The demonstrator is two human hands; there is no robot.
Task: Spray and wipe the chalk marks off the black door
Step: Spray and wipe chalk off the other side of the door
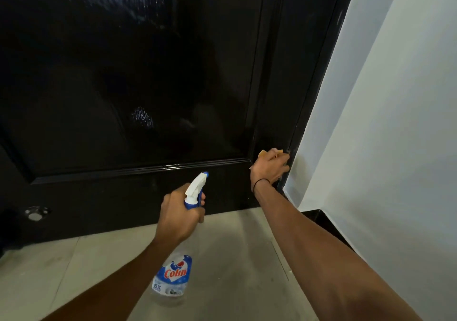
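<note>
The glossy black door (138,78) fills the upper left of the view, wet streaks shining near its top and a small wet patch low on the panel. My left hand (178,214) grips the neck of a clear spray bottle (173,278) with a white and blue trigger head, its nozzle aimed at the door's bottom rail. My right hand (270,167) presses a yellow-orange cloth (262,153) against the door's lower right corner, beside the frame. Most of the cloth is hidden under the hand. I see no plain chalk marks.
A white wall (385,123) stands close on the right, with a black skirting (319,219) at its foot. Beige floor tiles (235,259) lie below the door. A round metal fitting (37,213) sits low on the door at the left.
</note>
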